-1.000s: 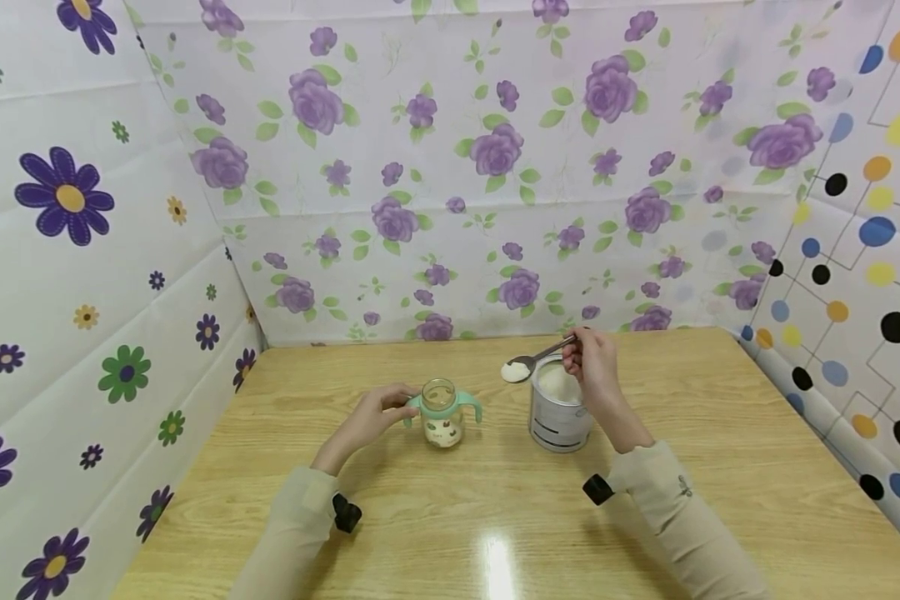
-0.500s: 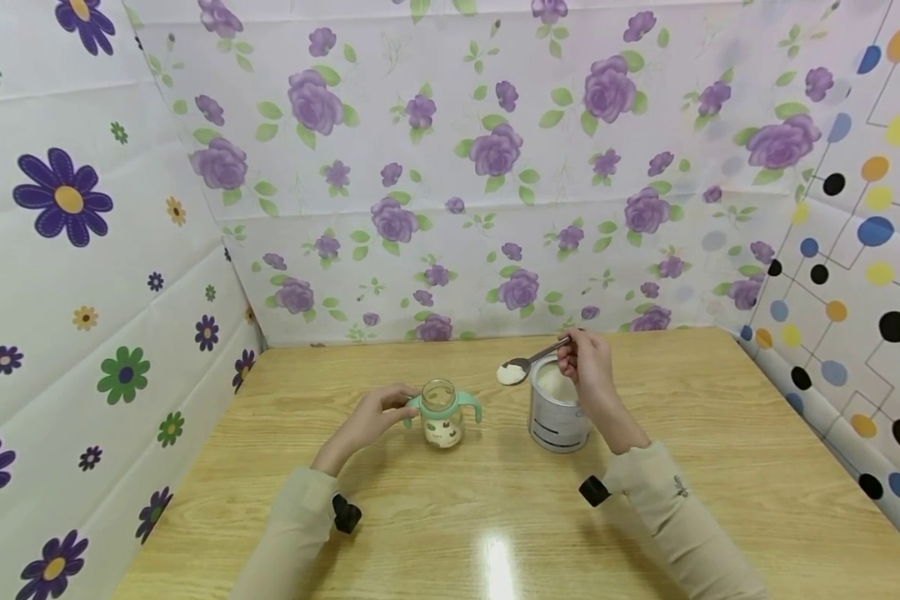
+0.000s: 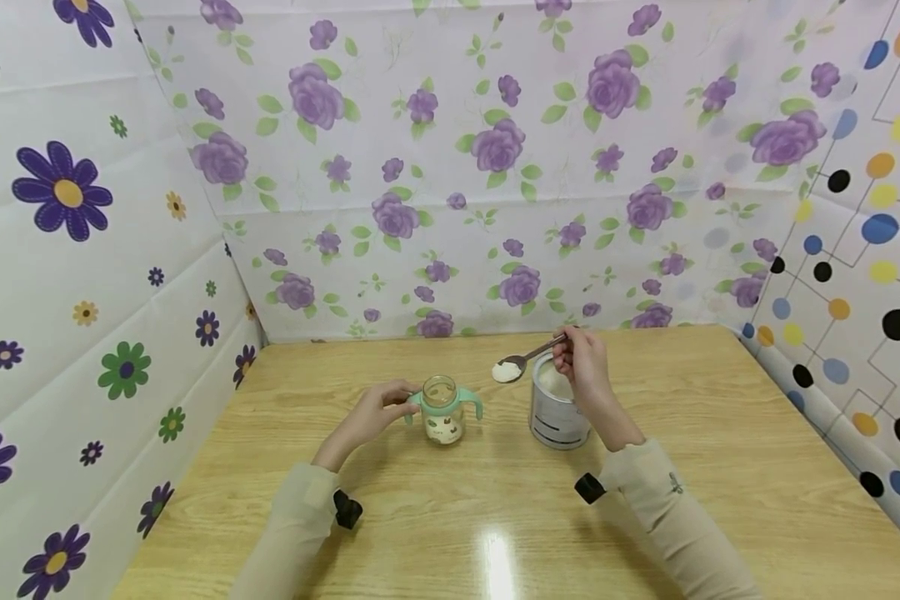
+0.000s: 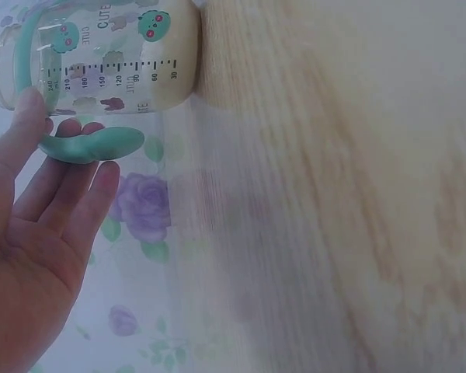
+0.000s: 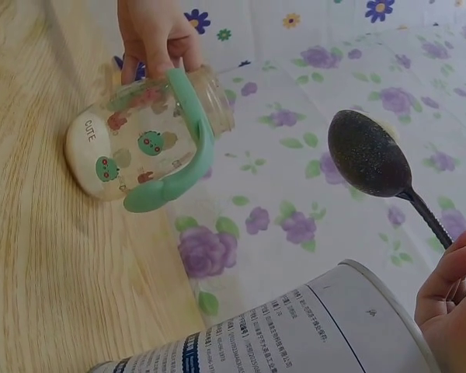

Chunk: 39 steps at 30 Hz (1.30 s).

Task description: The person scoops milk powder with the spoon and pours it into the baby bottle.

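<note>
A clear baby bottle (image 3: 444, 425) with mint-green handles stands upright and uncapped on the table. In the left wrist view, pale powder or liquid shows at its base, below printed volume marks. My left hand (image 3: 375, 413) grips the bottle's near handle (image 4: 101, 145) between thumb and fingers. To the right, my right hand (image 3: 587, 367) pinches the end of a dark spoon (image 3: 537, 352). A heap of white powder (image 3: 505, 372) fills the spoon's bowl, which is raised between bottle and can. Below that hand stands an open can (image 3: 558, 427) with cream-coloured powder inside, partly hidden by the hand.
The wooden table (image 3: 450, 517) runs up to a flowered cloth backdrop (image 3: 450, 167). A daisy-print cloth (image 3: 127, 275) hangs on the left and a dotted one (image 3: 855, 275) on the right. Black wrist cameras sit at both cuffs.
My right hand has shifted slightly left with the loaded spoon, bringing its bowl a little away from the can towards the bottle. My left hand keeps its grip on the bottle handle.
</note>
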Available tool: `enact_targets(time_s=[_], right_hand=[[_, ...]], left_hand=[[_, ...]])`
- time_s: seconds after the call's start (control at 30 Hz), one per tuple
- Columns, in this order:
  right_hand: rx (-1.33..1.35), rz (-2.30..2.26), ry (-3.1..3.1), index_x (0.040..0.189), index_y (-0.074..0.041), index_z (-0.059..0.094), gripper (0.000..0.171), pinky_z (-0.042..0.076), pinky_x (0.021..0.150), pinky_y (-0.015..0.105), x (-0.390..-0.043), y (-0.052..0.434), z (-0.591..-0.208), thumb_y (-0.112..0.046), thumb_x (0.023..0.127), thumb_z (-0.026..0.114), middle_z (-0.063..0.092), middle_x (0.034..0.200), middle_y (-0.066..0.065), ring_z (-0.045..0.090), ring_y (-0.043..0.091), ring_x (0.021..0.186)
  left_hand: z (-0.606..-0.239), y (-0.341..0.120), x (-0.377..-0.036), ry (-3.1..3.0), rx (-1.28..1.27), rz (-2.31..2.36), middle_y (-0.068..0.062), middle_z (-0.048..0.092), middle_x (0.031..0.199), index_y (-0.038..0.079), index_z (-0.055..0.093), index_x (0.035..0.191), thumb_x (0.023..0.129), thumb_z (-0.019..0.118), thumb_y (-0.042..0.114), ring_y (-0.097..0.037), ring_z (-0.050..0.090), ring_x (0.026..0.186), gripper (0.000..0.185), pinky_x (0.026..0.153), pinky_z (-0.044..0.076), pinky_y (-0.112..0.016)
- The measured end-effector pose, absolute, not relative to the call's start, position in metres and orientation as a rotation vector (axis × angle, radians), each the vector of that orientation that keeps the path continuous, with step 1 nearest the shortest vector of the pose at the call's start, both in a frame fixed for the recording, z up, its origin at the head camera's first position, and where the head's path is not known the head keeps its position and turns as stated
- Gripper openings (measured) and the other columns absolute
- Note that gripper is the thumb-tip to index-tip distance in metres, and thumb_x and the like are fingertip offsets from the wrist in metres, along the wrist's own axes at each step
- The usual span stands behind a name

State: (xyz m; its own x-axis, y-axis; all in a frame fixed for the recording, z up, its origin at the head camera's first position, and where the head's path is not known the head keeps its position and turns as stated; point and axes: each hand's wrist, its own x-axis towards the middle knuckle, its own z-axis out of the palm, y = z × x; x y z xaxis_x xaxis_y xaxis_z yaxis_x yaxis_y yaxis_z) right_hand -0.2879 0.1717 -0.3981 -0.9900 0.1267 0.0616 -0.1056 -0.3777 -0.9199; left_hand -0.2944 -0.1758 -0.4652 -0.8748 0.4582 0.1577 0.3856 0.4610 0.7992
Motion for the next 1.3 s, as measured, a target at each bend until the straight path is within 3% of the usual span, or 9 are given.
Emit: enact_targets(time_s=[0.2, 0.47, 0.77, 1.07, 1.3], right_hand=[[-0.056, 2.508, -1.648, 0.082, -0.006, 0.056, 0.027, 0.036, 0.037, 0.011, -0.289, 0.167, -0.397, -0.01, 0.102, 0.038, 0.053, 0.054, -0.005, 0.046, 0.002, 0.041], [-0.046, 2.512, -1.682, 0.088, -0.001, 0.054, 0.024, 0.037, 0.037, 0.01, -0.288, 0.162, -0.397, -0.01, 0.102, 0.037, 0.053, 0.055, -0.005, 0.046, 0.002, 0.042], [-0.038, 2.529, -1.656, 0.09, 0.002, 0.054, 0.024, 0.036, 0.037, 0.011, -0.289, 0.156, -0.396, -0.01, 0.102, 0.037, 0.053, 0.055, -0.005, 0.046, 0.002, 0.042], [-0.02, 2.541, -1.647, 0.086, -0.001, 0.055, 0.026, 0.036, 0.038, 0.011, -0.288, 0.154, -0.396, -0.011, 0.103, 0.037, 0.053, 0.055, -0.004, 0.046, 0.003, 0.043], [-0.012, 2.539, -1.643, 0.083, -0.002, 0.056, 0.028, 0.036, 0.038, 0.011, -0.289, 0.154, -0.395, -0.011, 0.103, 0.037, 0.053, 0.055, -0.004, 0.046, 0.003, 0.043]], left_hand=[[-0.465, -0.175, -0.295, 2.622, 0.75, 1.4, -0.018, 0.066, 0.117, 0.004, 0.062, 0.126, 0.095, 0.061, 0.011, -0.034, 0.062, 0.109, 0.032, 0.102, 0.046, -0.053], [-0.465, -0.177, -0.295, 2.616, 0.74, 1.395, -0.007, 0.069, 0.114, 0.015, 0.064, 0.124, 0.093, 0.064, 0.023, -0.022, 0.065, 0.105, 0.032, 0.101, 0.049, -0.046], [-0.467, -0.179, -0.296, 2.603, 0.747, 1.408, -0.007, 0.069, 0.114, 0.015, 0.064, 0.124, 0.093, 0.064, 0.024, -0.021, 0.065, 0.105, 0.032, 0.101, 0.049, -0.046], [-0.455, -0.173, -0.286, 2.607, 0.745, 1.4, -0.017, 0.067, 0.116, 0.004, 0.062, 0.125, 0.095, 0.061, 0.01, -0.034, 0.063, 0.109, 0.031, 0.103, 0.046, -0.053], [-0.434, -0.17, -0.273, 2.583, 0.761, 1.396, -0.018, 0.067, 0.115, 0.001, 0.062, 0.126, 0.095, 0.061, 0.01, -0.034, 0.063, 0.109, 0.032, 0.101, 0.048, -0.051]])
